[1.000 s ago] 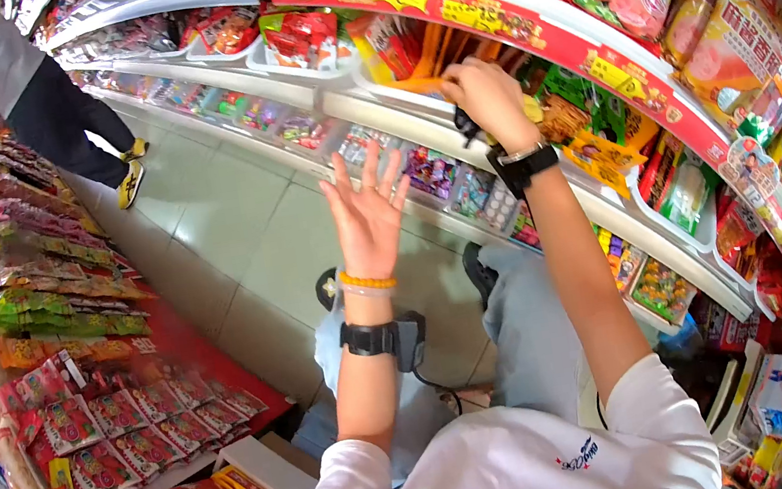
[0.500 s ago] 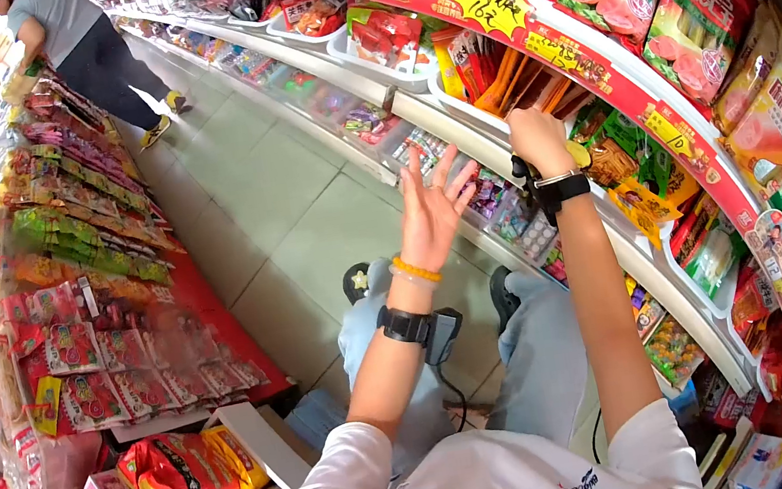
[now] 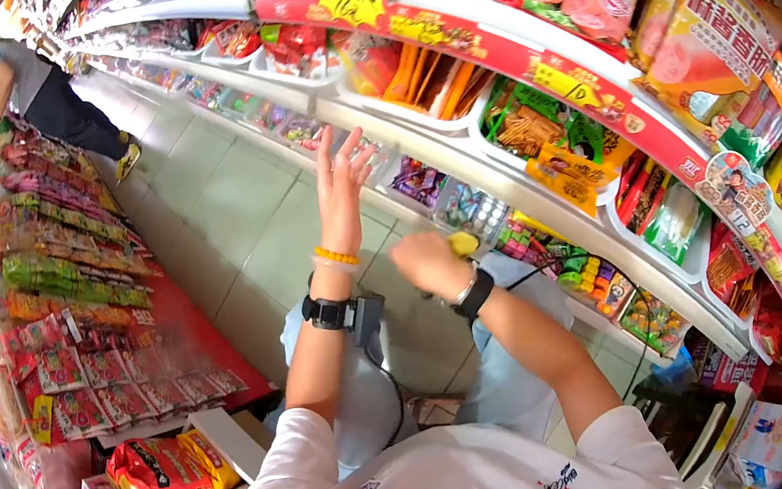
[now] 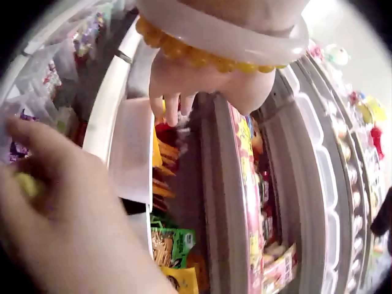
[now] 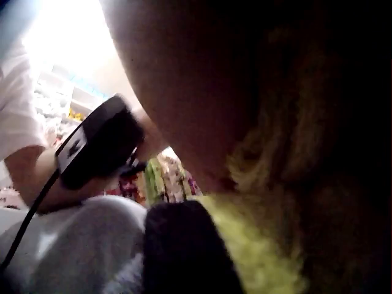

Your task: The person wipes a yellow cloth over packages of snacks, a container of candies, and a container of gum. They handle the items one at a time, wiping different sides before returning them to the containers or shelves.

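Note:
My left hand [image 3: 340, 196] is raised with its fingers spread, overlapping the shelf edge in the head view. An orange bead bracelet [image 3: 336, 256] circles its wrist. In the left wrist view the left hand [image 4: 205, 86] hangs in front of the shelf with nothing in its fingers. My right hand [image 3: 429, 264], blurred, is over the aisle near my knees, loosely bent. A small yellow thing [image 3: 463, 244] shows beside it, fuzzy in the right wrist view. Orange stick-shaped snack packets [image 3: 427, 77] lie in a white bin beyond my left hand.
Snack bins line the curved shelf [image 3: 394, 128] on the right, under a red price strip [image 3: 491, 35]. Candy packets [image 3: 103, 379] hang in rows on the left rack. A person [image 3: 50, 93] leans over that rack farther down the aisle. A cable [image 3: 608, 278] hangs near my right arm.
My right hand has left the bin of orange packets and come down and left over the aisle. The left hand stays raised, turned more side-on. The view has shifted.

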The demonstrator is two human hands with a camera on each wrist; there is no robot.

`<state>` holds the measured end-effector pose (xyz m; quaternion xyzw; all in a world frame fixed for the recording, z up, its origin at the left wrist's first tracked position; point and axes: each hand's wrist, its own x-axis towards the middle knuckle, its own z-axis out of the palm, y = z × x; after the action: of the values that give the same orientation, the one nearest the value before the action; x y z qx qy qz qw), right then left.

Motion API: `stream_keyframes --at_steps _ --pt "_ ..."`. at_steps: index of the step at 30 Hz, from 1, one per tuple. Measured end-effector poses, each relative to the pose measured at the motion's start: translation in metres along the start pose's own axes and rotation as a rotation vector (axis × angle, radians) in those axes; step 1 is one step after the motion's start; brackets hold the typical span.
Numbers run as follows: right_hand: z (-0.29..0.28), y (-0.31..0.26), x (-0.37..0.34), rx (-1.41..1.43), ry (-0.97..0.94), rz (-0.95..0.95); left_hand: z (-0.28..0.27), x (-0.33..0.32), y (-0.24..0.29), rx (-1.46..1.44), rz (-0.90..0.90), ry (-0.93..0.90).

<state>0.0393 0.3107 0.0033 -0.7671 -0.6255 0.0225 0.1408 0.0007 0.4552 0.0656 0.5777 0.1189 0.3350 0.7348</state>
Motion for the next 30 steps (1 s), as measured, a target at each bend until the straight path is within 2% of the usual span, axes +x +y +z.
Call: stream_keyframes --at_steps 2,5,8,10,11,13,14,17,18,21,25,28,30 --pt "0.006 -0.001 -0.004 -0.010 -0.088 -0.036 0.022 0.012 0.005 0.182 0.060 -0.025" --pt "0.019 0.011 -0.015 -0.003 0.141 -0.143 0.047 0.061 -0.004 0.706 0.232 -0.132" --pt "0.014 0.015 -0.015 0.025 0.133 -0.115 0.060 0.121 -0.033 1.074 0.503 -0.143" --pt "0.009 0.015 -0.013 -0.019 0.078 -0.104 0.062 0.168 -0.078 1.420 0.579 -0.081" --pt "0.007 0.014 -0.012 -0.041 0.051 -0.100 0.068 0.172 -0.086 1.474 0.647 -0.020" --pt "0.011 0.013 -0.016 -0.014 0.134 -0.122 0.079 0.181 -0.105 1.577 0.774 0.123" --pt "0.014 0.015 -0.018 -0.002 0.175 -0.135 0.082 0.182 -0.115 1.533 0.749 0.121" --pt "0.021 0.019 -0.018 0.105 0.239 -0.181 0.108 0.156 -0.082 1.570 0.362 -0.103" --pt "0.019 0.018 -0.019 0.134 0.330 -0.202 0.113 0.155 -0.088 1.594 0.412 -0.113" --pt "0.013 0.018 -0.022 0.107 0.217 -0.167 0.119 0.154 -0.092 1.664 0.438 -0.105" --pt "0.012 0.022 -0.024 0.072 0.150 -0.137 0.131 0.147 -0.058 1.589 0.294 -0.176" --pt "0.012 0.025 -0.023 0.037 0.091 -0.129 0.137 0.141 -0.030 1.508 0.119 -0.196" --pt "0.017 0.026 -0.025 0.000 0.033 -0.112 0.136 0.139 -0.032 1.564 0.171 -0.131"
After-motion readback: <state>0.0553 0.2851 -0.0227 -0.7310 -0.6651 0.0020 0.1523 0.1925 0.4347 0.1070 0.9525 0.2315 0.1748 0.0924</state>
